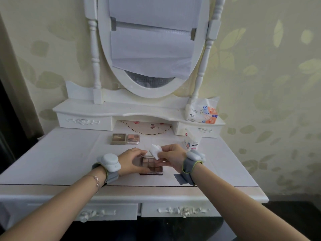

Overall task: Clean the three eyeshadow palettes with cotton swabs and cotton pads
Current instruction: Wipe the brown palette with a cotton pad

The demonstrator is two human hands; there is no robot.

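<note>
No text can be read with certainty. The tissue pack (201,111) on the shelf right of the mirror (152,46) carries dark printed characters, too small to make out. The cotton pad bag (192,139) below that pack bears a small dark label, also illegible.

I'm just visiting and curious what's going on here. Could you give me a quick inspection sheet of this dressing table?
Surface: white dressing table, covered by a pale sheet.
Job's things: open brown palette in front; tan palette and pink palette side by side behind it; cotton pad; cotton pad pack.
Clutter: tissue pack on the upper shelf.
Hands: left hand holds the brown palette's edge; right hand pinches the cotton pad above it.
Cables: nothing seen.
Surroundings: oval mirror covered with paper; leaf-patterned wallpaper.
</note>
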